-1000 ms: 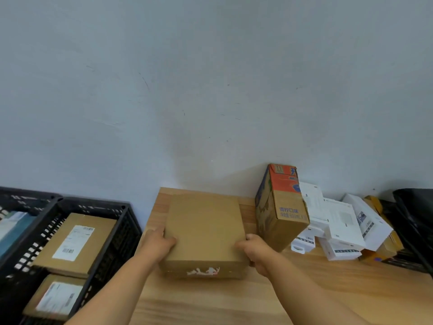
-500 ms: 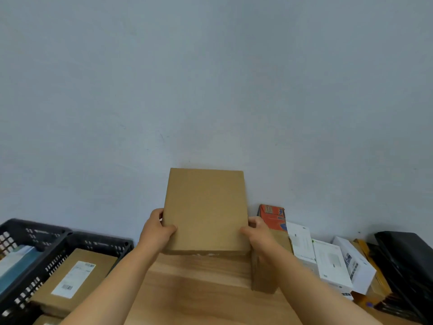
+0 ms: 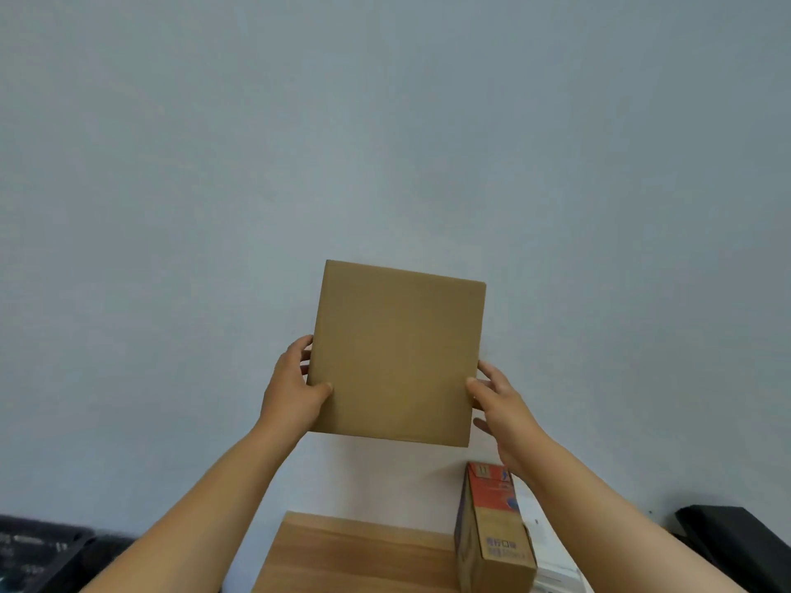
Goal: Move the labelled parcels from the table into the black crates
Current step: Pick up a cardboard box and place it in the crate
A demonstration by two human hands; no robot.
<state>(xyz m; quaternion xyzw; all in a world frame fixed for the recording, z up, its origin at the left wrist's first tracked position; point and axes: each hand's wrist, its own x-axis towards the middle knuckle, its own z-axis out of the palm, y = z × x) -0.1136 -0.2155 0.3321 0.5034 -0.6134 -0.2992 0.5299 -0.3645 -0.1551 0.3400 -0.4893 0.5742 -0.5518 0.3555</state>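
both hands (image 3: 291, 391) grip parcel (image 3: 396, 353) — above table (image 3: 355, 554) | grey wall (image 3: 385, 122)

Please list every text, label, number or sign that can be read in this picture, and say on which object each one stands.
Plain brown box, held up by both hands: no text or label on the face shown.
Orange and brown carton on the wooden table: a line of dark blue characters and a smaller line below, both too blurred to read; a small mark on the top flap, also unreadable.
Nothing else carries readable text.
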